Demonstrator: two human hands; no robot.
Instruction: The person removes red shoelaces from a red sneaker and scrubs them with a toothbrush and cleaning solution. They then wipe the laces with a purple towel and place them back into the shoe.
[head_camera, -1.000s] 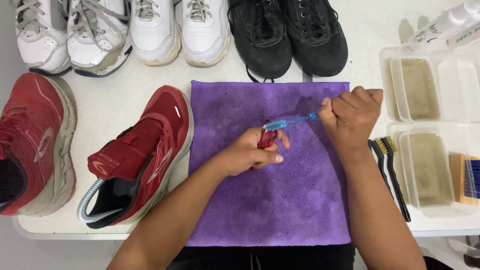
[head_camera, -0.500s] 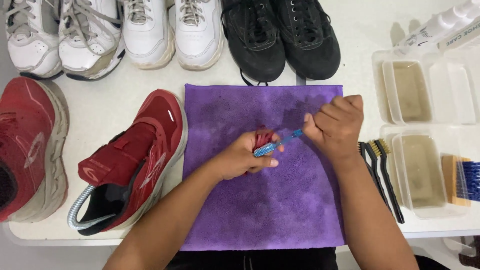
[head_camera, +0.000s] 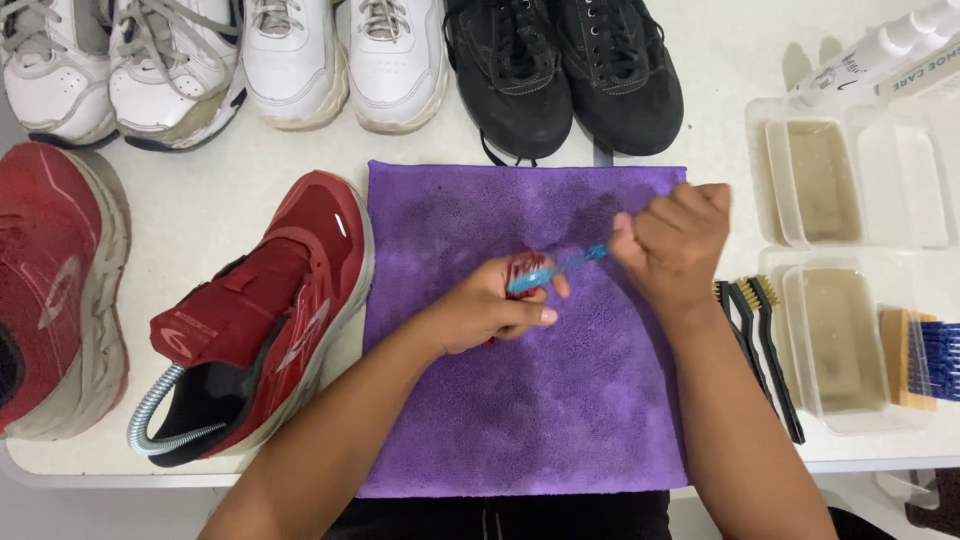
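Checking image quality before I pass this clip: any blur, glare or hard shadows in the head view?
Head view: lighting even and soft; the white table is bright but not blown out; the purple cloth is sharp; the right hand and blue brush are slightly smeared; the left hand is clear; no harsh shadows.

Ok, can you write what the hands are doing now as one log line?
left hand: holds small red piece | right hand: holds blue brush on it | under: purple cloth | beside: red shoe
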